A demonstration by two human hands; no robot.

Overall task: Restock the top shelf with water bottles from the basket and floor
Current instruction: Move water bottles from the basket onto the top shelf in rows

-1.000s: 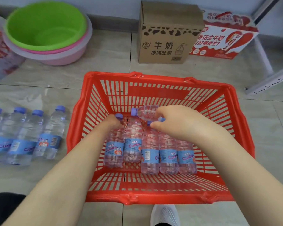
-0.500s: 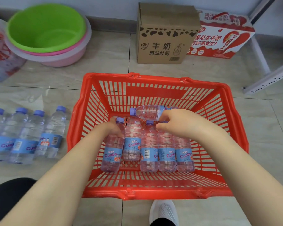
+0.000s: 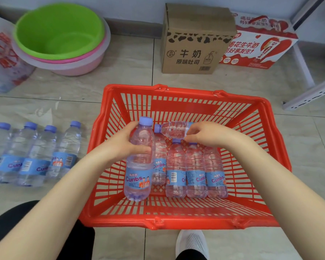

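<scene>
The red plastic basket [image 3: 176,220] sat on the tiled floor [image 3: 131,76] directly in front of the person, with a white shoe [image 3: 191,243] just beside its near rim. The left hand [image 3: 124,145] gripped a water bottle [image 3: 139,166] by its upper body, fingers and thumb curled round the clear plastic just below the blue cap, which pointed away from the person. This bottle was at the left side of the basket and looked nearer the camera than the others; whether its base touched the basket's bottom could not be told. Just to its right, four more bottles [image 3: 195,171] lay side by side on the basket's bottom, caps toward the far wall and blue labels toward the person. Across their caps lay a crosswise bottle [image 3: 172,129], its cap pointing left, and the right hand [image 3: 208,136] pinched it between bent fingertips and thumb toward its right end. Outside the basket, on its left, four floor bottles [image 3: 36,156] with the same label lay in a tight row on the tiles, caps away from the person. Farther back, a green basin [image 3: 58,32] was nested in pink basins [image 3: 79,66] near the wall, beside a printed plastic bag [image 3: 2,53]. A brown cardboard box [image 3: 195,44] stood beyond the basket, close against a red-and-white carton [image 3: 259,47], and white metal shelf rails [image 3: 308,91] crossed the right-hand corner.
</scene>
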